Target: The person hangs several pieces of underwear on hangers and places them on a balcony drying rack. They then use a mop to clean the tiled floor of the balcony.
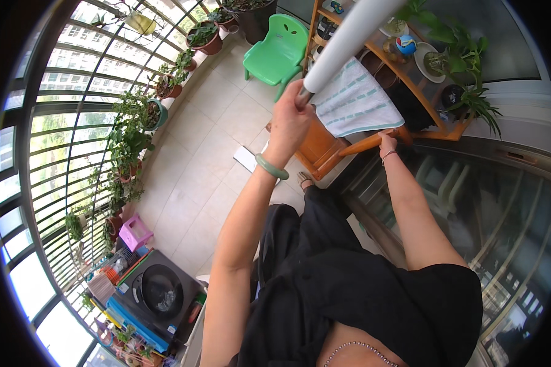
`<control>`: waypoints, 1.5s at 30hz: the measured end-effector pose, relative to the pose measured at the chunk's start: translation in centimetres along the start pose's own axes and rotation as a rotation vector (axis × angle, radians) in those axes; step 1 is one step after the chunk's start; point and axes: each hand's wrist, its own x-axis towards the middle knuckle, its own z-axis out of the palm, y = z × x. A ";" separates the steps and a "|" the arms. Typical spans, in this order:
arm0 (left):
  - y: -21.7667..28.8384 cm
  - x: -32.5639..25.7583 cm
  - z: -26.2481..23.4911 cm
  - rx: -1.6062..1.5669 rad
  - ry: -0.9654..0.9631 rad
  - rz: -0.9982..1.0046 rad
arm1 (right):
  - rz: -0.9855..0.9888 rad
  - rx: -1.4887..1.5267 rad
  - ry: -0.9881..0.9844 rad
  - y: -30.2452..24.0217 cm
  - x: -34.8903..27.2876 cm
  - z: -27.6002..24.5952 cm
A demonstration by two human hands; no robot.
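My left hand [288, 124], with a green bangle at the wrist, is raised and closed around the thin metal end of a pole [344, 46]. The pole's thick white tube slants up toward the top right. Lower and to the right, my right hand [387, 144] is closed on the end of an orange-brown wooden chair rail [366, 144]. A white towel with green stripes [355, 101] hangs beside that rail, close to both hands. Below my left hand shows a flat wooden panel [318, 147], seemingly part of the same chair.
A green child's chair [277, 52] stands ahead. Wooden shelves [404, 76] with potted plants are at the right, by a glass door [453, 189]. Potted plants line the barred window [128, 116] at left. A pink stool [135, 232] and a washing machine [160, 287] stand lower left.
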 end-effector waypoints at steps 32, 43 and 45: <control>-7.1 -31.1 -28.8 -0.245 0.780 0.352 | -1.572 -1.173 -1.177 8.1 -51.2 32.7; -4.5 -41.6 -33.2 -0.102 0.695 0.177 | -1.483 -1.024 -1.780 18.5 -55.9 31.7; -2.1 -45.0 -34.0 -0.150 0.759 0.122 | -1.429 -0.920 -1.848 20.8 -59.8 29.0</control>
